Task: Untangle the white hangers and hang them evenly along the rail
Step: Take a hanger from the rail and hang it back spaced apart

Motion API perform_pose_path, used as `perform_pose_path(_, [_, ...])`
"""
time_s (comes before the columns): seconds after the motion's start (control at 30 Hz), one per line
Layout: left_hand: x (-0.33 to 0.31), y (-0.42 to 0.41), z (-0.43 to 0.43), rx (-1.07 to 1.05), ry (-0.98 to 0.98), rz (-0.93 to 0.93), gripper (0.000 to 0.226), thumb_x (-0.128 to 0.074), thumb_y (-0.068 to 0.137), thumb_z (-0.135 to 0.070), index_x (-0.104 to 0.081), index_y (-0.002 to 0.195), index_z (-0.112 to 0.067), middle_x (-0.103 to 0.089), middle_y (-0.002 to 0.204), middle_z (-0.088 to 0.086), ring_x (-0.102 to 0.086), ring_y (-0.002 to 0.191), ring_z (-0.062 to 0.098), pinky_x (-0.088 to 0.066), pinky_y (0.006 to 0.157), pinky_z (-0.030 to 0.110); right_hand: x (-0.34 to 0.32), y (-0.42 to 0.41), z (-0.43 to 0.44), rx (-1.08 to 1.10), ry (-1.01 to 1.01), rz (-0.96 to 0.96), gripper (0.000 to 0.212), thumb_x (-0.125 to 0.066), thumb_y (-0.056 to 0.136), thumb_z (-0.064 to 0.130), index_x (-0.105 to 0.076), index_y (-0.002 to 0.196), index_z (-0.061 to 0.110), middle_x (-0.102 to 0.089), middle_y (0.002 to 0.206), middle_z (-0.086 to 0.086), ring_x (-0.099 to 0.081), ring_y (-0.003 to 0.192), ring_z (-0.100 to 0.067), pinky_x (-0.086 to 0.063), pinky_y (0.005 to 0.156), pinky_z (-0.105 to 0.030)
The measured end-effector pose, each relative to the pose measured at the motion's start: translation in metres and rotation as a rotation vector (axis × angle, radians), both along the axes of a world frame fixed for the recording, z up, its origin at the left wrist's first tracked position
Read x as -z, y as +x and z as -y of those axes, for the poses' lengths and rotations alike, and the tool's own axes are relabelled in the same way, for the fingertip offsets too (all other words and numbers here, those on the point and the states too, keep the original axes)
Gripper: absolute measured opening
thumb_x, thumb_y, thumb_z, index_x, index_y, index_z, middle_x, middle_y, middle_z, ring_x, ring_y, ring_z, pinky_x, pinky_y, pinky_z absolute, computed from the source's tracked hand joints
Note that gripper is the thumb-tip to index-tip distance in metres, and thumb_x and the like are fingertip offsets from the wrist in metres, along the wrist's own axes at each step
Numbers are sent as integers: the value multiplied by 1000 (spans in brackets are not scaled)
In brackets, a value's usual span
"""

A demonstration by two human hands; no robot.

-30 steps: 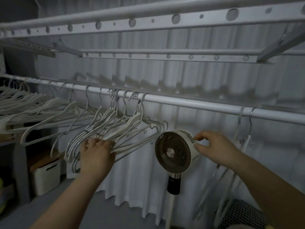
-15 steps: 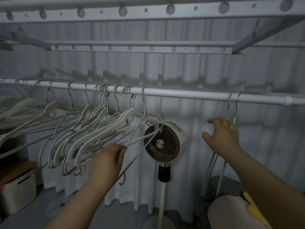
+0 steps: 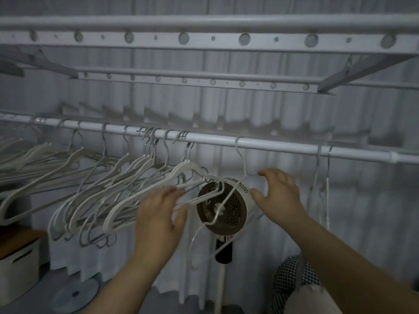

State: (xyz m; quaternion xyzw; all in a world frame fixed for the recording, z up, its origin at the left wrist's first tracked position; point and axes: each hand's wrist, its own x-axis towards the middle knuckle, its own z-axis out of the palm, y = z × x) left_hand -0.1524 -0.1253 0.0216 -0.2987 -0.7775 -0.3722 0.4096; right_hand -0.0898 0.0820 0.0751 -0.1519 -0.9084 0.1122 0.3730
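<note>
- Snag risk: the bunched white plastic hangers crowd the left part of the white metal rail, with hooks overlapping and lower bars interlocked. A sideways pull on one hanger is likely to drag its neighbours along or lift a hook off the rail.
- Collision risk: the single thin white hanger hangs alone near mid-rail, and its frame crosses the grille of the round white-cased standing fan. A swing could catch the frame on the fan or rock it.
- Left hand: released. Its straight fingers lie against the near ends of the bunch's lower bars and enclose none of them.
- Right hand: released, with fingers spread. The fingertips sit at the single hanger's shoulder and the thumb is just beside the fan casing. Contact cannot be confirmed.
- Two further white hangers hang farther right, apart from both hands.
- Assessment: the spacing is uneven, so most of the sorting remains.
</note>
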Motion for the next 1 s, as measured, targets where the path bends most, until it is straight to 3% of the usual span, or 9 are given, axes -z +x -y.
perform_pose_path(0.1, [-10, -29, 31, -241, -4, 101, 40, -64, 77, -15, -58, 114, 0, -61, 115, 24, -55, 107, 43, -42, 91, 52, 4, -15, 17, 17, -52, 4, 66, -56, 83, 46, -32, 137, 16, -32, 145, -5, -25, 133, -27, -26, 105, -40])
perform_pose_path(0.17, [-8, -41, 43, -302, -85, 238, 49, -66, 76, -16, -52, 121, -4, -58, 121, 21, -50, 115, 39, -35, 97, 48, 5, -28, 28, 3, -137, 8, 72, -54, 83, 49, -26, 140, 16, -26, 148, -6, -21, 136, -27, -24, 107, -42])
perform_pose_path(0.23, [-2, -48, 47, -357, -207, 258, 47, -63, 78, -21, -52, 123, -10, -59, 123, 15, -49, 117, 34, -30, 98, 42, 7, -40, 37, -31, -137, 5, 67, -52, 85, 45, -26, 140, 18, -24, 149, -6, -18, 136, -26, -21, 108, -41])
perform_pose_path(0.37, [2, -56, 49, -398, -288, 251, 44, -54, 84, -23, -48, 127, -19, -58, 126, 7, -47, 120, 27, -24, 97, 36, 11, -65, 54, -156, 64, 71, 56, -46, 90, 37, -29, 141, 22, -20, 153, -1, -14, 139, -22, -11, 112, -36])
perform_pose_path(0.5, [2, -61, 54, -281, -217, 289, 33, -52, 86, -17, -58, 119, -17, -67, 111, 14, -58, 107, 30, -41, 88, 36, 14, -85, 69, -277, 227, 183, 50, -40, 93, 31, -29, 141, 24, -26, 152, 0, -12, 140, -21, -1, 114, -36])
perform_pose_path(0.6, [2, -55, 56, -168, -103, 289, 22, -55, 86, -15, -65, 105, -9, -69, 99, 18, -61, 97, 33, -46, 78, 37, 18, -95, 71, -248, 358, 245, 41, -36, 94, 33, -43, 133, 19, -52, 135, -7, -31, 133, -22, 2, 112, -38])
perform_pose_path(0.7, [0, -51, 60, -135, -37, 237, 17, -56, 86, -16, -66, 93, -5, -68, 91, 18, -62, 87, 35, -44, 69, 36, 23, -94, 66, -191, 408, 282, 37, -35, 94, 35, -62, 109, 15, -69, 103, -9, -56, 106, -25, -5, 107, -34])
perform_pose_path(0.83, [-8, -47, 62, -150, -55, 189, 17, -54, 87, -20, -65, 90, -7, -67, 88, 16, -63, 84, 35, -42, 64, 34, 25, -85, 45, -116, 430, 228, 30, -38, 92, 29, -64, 91, 15, -70, 90, -6, -61, 91, -26, -15, 103, -31])
perform_pose_path(1.0, [-16, -42, 52, -120, -59, 168, 18, -54, 87, -17, -65, 91, -3, -67, 91, 18, -61, 87, 36, -44, 69, 38, 25, -67, 19, -27, 504, 176, 32, -35, 92, 27, -64, 88, 12, -71, 87, -8, -61, 81, -27, -21, 89, -29])
